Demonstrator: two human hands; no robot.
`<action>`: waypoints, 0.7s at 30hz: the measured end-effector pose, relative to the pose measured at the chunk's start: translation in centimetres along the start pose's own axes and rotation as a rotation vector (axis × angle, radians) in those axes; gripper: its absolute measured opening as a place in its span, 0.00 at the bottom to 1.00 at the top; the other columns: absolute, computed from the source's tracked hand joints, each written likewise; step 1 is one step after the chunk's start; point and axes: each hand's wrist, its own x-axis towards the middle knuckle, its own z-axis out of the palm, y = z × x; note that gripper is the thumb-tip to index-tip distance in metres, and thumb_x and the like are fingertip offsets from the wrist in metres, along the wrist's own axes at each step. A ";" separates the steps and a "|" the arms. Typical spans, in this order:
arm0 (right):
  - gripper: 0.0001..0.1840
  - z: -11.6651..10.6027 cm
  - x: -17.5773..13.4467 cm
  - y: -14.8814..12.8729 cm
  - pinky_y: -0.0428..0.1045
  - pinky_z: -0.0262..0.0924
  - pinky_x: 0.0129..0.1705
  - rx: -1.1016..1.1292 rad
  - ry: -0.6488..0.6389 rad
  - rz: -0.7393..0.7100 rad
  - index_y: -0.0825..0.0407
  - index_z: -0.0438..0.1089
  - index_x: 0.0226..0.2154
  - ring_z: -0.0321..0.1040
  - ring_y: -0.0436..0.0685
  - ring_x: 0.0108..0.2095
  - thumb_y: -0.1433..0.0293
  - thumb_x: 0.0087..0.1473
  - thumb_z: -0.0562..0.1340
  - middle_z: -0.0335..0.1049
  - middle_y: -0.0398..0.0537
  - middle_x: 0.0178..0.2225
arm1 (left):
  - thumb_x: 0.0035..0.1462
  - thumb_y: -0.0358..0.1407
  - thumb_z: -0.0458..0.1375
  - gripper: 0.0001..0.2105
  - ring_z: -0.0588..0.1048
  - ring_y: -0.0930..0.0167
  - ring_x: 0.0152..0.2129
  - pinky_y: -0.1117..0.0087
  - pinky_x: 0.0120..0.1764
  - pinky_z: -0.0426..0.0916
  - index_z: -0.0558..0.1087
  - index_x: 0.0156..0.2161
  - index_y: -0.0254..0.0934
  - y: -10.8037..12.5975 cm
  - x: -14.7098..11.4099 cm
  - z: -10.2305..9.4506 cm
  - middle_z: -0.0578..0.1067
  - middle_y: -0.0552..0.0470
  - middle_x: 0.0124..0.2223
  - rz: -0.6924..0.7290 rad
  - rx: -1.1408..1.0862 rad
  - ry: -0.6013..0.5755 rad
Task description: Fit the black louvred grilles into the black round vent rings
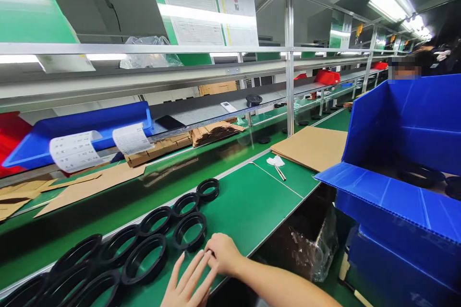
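Black rings (144, 244) lie in rows on green desk (248, 206); my left hand (189, 283) flat, open, right hand (223, 253) loosely curled, both empty. Blue bin (406, 124) holds more rings.

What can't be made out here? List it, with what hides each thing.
Head view:
- Left hand: wrist and palm cut off by the bottom edge.
- Right hand: fingers curl under, so whether it pinches anything cannot be told.
- Black rings: the row runs off the lower left corner, so no count.
- Paper labels on the blue tray: print too small and blurred.
- Blue box: its wall hides most of the contents.
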 end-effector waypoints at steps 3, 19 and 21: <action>0.11 0.2 0.1 0.2 0.47 0.58 0.31 0.049 0.017 0.027 0.52 0.66 0.23 0.67 0.58 0.30 0.79 0.48 0.67 0.66 0.43 0.26 | 0.59 0.30 0.54 0.29 0.63 0.60 0.62 0.47 0.68 0.46 0.62 0.66 0.48 0.8 -0.1 3.6 0.65 0.49 0.64 -0.083 0.059 -0.094; 0.14 5.7 -4.0 3.3 0.46 0.64 0.32 0.326 0.100 -0.477 0.48 0.68 0.38 0.69 0.56 0.30 0.71 0.69 0.49 0.66 0.44 0.31 | 0.66 0.33 0.55 0.33 0.43 0.49 0.68 0.32 0.62 0.46 0.44 0.70 0.46 2.3 -5.0 6.1 0.41 0.38 0.72 -0.811 -0.086 -0.283; 0.17 7.5 -4.3 3.4 0.47 0.63 0.27 0.178 0.204 -0.554 0.48 0.69 0.37 0.69 0.57 0.27 0.72 0.69 0.47 0.67 0.44 0.28 | 0.67 0.34 0.54 0.33 0.42 0.49 0.68 0.31 0.62 0.46 0.44 0.70 0.45 2.4 -5.0 6.1 0.40 0.38 0.72 -0.844 -0.111 -0.313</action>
